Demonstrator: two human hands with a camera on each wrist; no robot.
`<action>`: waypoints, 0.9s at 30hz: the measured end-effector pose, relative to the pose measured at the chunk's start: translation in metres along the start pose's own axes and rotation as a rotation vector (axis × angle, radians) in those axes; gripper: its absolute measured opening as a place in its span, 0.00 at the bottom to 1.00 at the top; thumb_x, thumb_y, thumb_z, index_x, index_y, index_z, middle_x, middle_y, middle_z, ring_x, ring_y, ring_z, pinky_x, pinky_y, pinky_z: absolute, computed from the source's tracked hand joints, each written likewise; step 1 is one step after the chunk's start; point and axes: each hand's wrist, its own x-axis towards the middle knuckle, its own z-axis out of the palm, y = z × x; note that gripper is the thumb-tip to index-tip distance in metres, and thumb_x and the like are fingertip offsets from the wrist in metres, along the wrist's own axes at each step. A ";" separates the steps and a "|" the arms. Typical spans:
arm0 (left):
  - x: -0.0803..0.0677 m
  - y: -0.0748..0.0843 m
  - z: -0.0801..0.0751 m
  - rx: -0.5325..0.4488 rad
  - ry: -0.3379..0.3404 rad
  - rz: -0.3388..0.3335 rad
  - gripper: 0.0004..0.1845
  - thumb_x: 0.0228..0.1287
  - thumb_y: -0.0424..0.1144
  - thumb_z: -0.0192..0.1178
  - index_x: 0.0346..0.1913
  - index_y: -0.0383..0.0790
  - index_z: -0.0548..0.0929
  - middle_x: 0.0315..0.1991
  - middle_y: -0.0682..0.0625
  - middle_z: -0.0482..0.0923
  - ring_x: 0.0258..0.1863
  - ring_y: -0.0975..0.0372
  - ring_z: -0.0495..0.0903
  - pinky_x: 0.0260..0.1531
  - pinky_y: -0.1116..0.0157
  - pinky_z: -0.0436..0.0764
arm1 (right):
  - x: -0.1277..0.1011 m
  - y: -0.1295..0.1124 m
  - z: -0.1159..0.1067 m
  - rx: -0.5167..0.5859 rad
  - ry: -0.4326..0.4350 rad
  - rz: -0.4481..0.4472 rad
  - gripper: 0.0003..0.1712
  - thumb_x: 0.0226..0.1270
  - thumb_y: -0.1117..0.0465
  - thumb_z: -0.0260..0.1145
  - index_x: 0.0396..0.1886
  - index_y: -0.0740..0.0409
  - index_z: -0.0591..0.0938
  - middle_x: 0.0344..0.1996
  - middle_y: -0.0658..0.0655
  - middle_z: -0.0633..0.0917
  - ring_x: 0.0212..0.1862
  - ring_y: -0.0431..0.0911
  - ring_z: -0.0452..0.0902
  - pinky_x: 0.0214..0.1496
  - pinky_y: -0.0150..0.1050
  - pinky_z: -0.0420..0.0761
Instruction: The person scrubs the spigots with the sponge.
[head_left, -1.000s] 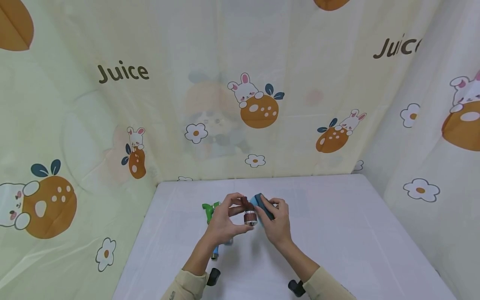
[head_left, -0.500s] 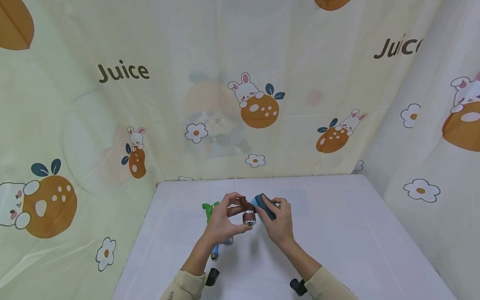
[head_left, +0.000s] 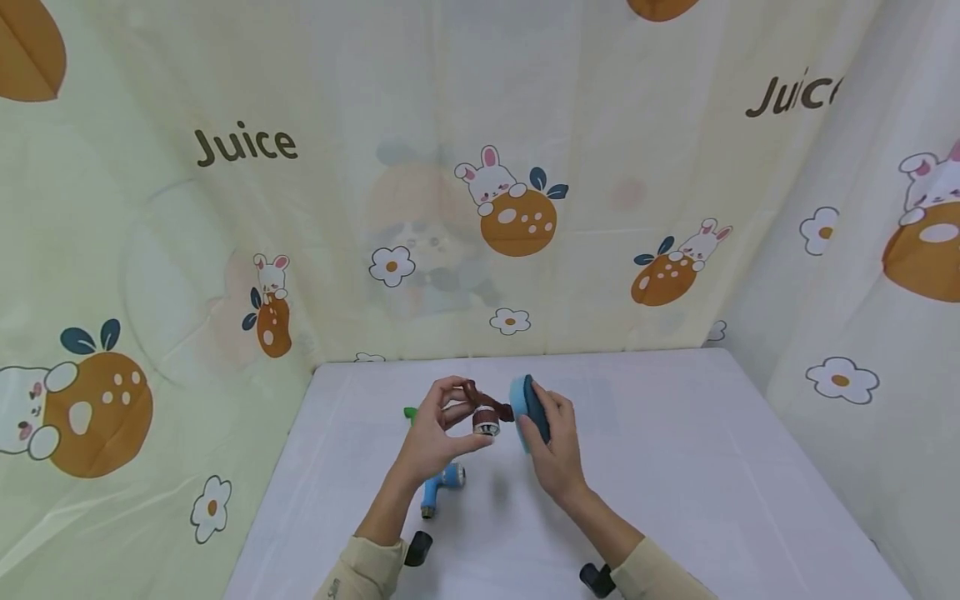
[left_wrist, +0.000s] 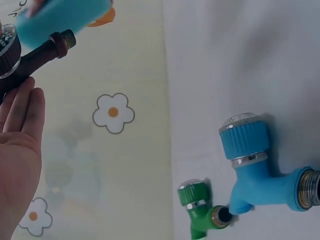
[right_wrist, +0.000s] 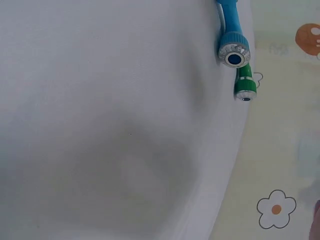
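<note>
At the near edge of the head view, two beige sleeves (head_left: 360, 575) are seen, each with a dark wrist camera mount. Just beyond the left forearm, a blue plastic tap (head_left: 442, 482) is laid on the white table (head_left: 675, 483), and a green tap (left_wrist: 200, 212) is found just beside it, its end touching the blue one in the left wrist view. Above the table, a brown tap (head_left: 486, 412) is held in the air by the left hand (head_left: 429, 437): it is pinched between the curled thumb and fingers near its ribbed knob with the silver ring, while the threaded spout is pointed toward the other hand. A blue sponge (head_left: 525, 404) is gripped by the right hand (head_left: 557, 454), with the fingers laid along its dark back side and the thumb hidden, and its light face is pressed against the spout of the brown tap. The tap is judged to be light, stiff and rather smooth, so the knob or the body is the sure place to take hold; the sponge is judged to be soft and easily squeezed, best held by its edges. Farther back, a yellow curtain (head_left: 480, 167) with rabbits, oranges and the word "Juice" is hung behind the table.
</note>
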 end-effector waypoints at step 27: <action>-0.003 -0.003 -0.008 -0.267 -0.005 -0.099 0.40 0.59 0.33 0.76 0.73 0.39 0.69 0.57 0.43 0.81 0.54 0.61 0.88 0.53 0.64 0.86 | -0.005 -0.019 0.002 -0.145 -0.066 -0.461 0.37 0.66 0.59 0.67 0.76 0.52 0.74 0.67 0.62 0.72 0.63 0.54 0.66 0.55 0.50 0.77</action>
